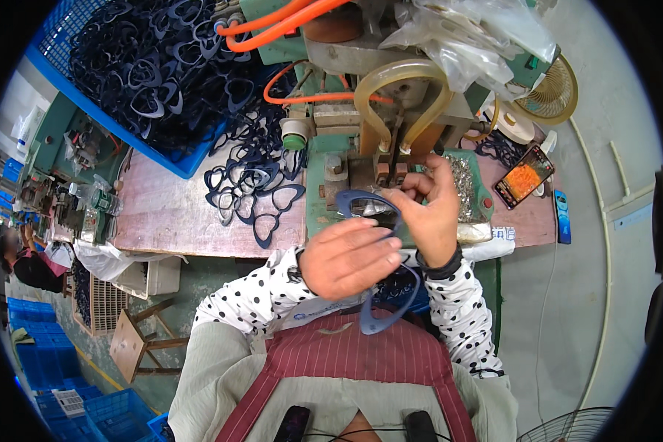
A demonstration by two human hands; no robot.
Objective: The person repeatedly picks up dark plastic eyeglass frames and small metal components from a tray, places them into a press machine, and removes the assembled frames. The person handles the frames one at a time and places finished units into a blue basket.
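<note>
In the head view, the left hand (348, 255) is curled with its knuckles toward the camera, gripping the near side of a dark blue spectacle-shaped plastic frame (366, 204) whose lower loop hangs down over the striped apron (346, 353). The right hand (429, 210) pinches the far rim of the same frame between thumb and fingertips, right at the foot of the green press machine (361, 96), just below its 2 small copper-coloured posts (390, 173). So both hands are closed on the 1 frame, which sits between them above the machine's green base plate. The main risk, as I judge it, is to the right fingertips: they lie very near the working head, and if the head came down while they were there they could be nipped. The frame is thin and flexible, so it could also twist off the seat and be marked in the wrong place. To the left, a loose heap of similar frames (254, 188) lies on the wooden bench (169, 214), spilling from a blue crate (110, 81); a dangling loop could snag them. A tray of small metal parts (464, 188) sits just beside the right hand and could be knocked. A phone with a lit screen (523, 177) lies further right.
</note>
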